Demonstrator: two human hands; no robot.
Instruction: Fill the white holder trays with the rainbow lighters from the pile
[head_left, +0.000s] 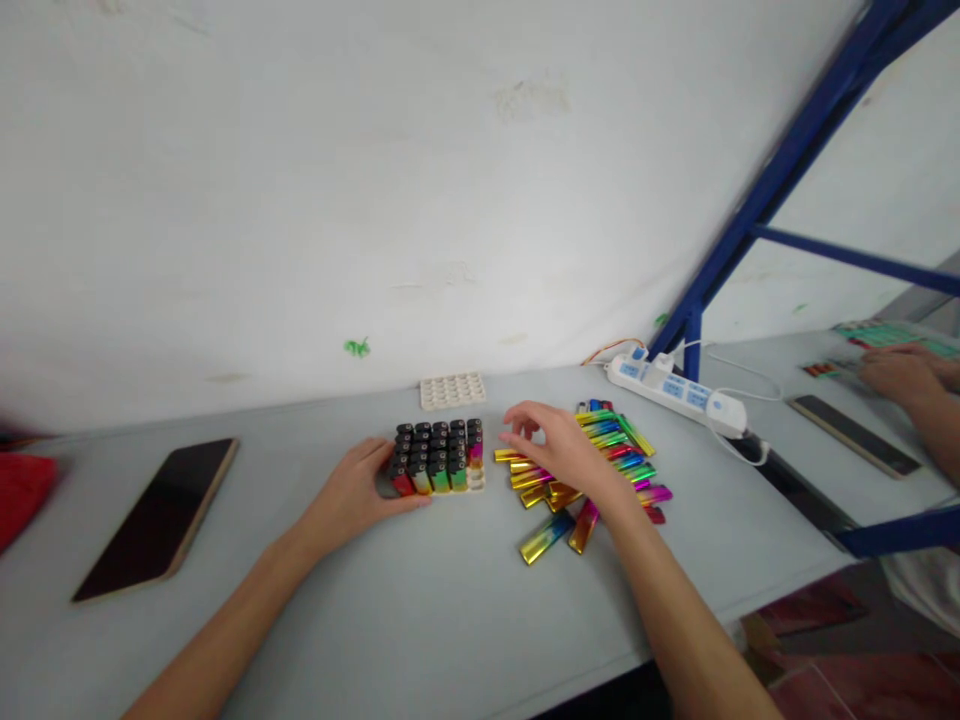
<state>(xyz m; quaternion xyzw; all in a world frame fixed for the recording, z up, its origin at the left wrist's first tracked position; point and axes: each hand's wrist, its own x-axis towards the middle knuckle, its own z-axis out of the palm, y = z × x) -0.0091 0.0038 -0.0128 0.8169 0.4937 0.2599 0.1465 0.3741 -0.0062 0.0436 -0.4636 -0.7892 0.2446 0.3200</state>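
Observation:
A white tray [475,487] holds rows of upright lighters [439,458] with black tops; its front right corner has bare slots. My left hand [362,492] rests at the tray's left side, thumb along the front edge and fingers around the left lighters, steadying them. To the right, a loose pile of shiny multicoloured metallic lighters or sleeves [546,538] lies on the table. My right hand [551,440] hovers over the pile's left edge, fingers curled and apart, with nothing visible between them.
An empty white slotted tray [453,390] lies by the wall. A dark tablet-like slab [161,515] is at the left, near a red item [22,490]. A power strip [675,390] with cables and a blue frame [694,330] stand right. Another person's hand [900,375] is beyond.

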